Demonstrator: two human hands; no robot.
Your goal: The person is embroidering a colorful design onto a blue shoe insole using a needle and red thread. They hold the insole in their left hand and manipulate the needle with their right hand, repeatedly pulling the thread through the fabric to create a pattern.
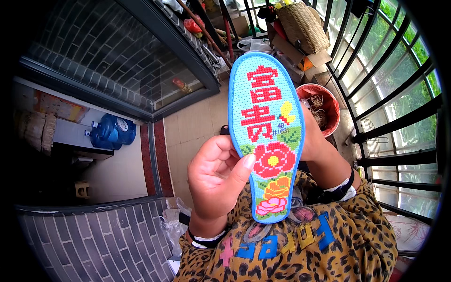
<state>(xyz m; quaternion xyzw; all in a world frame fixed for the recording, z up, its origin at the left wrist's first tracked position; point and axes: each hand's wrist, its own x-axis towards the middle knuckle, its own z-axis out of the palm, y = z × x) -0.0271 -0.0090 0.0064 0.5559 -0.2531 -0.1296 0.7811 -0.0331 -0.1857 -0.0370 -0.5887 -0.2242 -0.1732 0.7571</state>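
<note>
A cross-stitch shoe insole with a blue bound edge is held up before me, its wide end away from me. Red stitched characters on light blue cover the upper part, beside a yellow butterfly and some small printed writing. Red, orange and pink flowers fill the narrower part. My left hand grips the left edge, thumb on the front face and fingers curled at the back. Behind the right edge is my right hand; the insole hides its fingers, so its grip cannot be made out.
At the right stands a red-lined bucket with stringy scraps, near black window bars. A woven straw basket and cardboard lie beyond. Blue water jugs sit past the doorway at left, below a dark-framed glass pane.
</note>
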